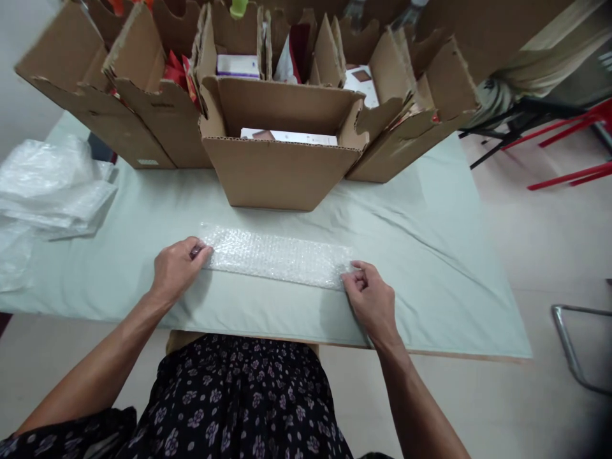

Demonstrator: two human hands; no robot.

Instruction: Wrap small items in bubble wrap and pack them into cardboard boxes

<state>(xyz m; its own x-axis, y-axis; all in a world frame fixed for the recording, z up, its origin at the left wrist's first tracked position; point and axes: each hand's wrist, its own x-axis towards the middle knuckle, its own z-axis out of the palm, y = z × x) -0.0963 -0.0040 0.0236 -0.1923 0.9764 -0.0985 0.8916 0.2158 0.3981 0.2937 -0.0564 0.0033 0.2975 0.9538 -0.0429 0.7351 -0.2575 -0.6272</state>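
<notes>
A long, narrow strip of bubble wrap [277, 256] lies across the table in front of me, its far edge uneven. My left hand [179, 268] pinches its left end between thumb and fingers. At the opposite end, my right hand [370, 296] grips the corner, thumb and forefinger closed on the plastic. Just beyond the strip stands an open cardboard box [275, 175] with white printed packs [306, 137] inside.
Several tall cardboard bins [136, 124] line the back, holding red packets [176, 70] and boxes. A pile of bubble wrap [52, 185] sits at the left. Pale green cloth [430, 280] covers the table. Red chair legs [568, 175] and a metal frame [568, 347] stand right.
</notes>
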